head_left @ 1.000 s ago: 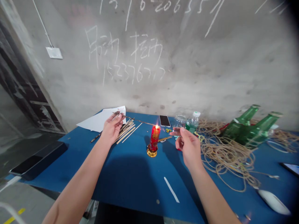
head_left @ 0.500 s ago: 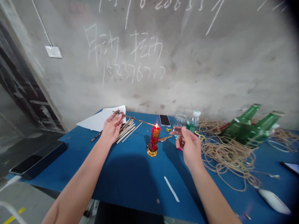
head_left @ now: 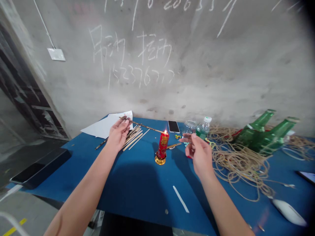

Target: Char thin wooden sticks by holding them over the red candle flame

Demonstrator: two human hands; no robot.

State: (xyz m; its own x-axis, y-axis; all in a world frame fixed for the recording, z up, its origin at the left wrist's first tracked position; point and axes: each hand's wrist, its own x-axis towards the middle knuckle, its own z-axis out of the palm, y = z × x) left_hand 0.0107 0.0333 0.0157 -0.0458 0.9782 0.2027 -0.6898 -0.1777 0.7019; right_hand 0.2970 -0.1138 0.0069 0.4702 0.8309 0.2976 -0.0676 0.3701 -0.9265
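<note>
1. So the landmark here is the lit red candle with gold markings (head_left: pixel 163 144), upright in its shiny gold-coloured base (head_left: pixel 160 160) on the blue tabletop (head_left: pixel 137 190).
2. Left hand (head_left: pixel 118 133) is up and left of the candle, pinching a thin, mottled brown stick (head_left: pixel 147 127) between thumb and fingers. The stick's far end is right by the flame; can't tell if it's actually touching the candle.
3. Right hand (head_left: pixel 201 154) hovers just right of the candle, fingers loosely curled, thumb close to them. Honestly can't tell if there's anything in it.
4. Left of the candle: a loose bunch of thin pale wooden strips (head_left: pixel 134 139), plus white paper sheets (head_left: pixel 98 127) further out.
5. Behind it, slightly right: a white-edged phone (head_left: pixel 174 127).
6. Well off to the right: tangled tan twine (head_left: pixel 238 167) and tilted green glass bottles (head_left: pixel 275 136).
</note>
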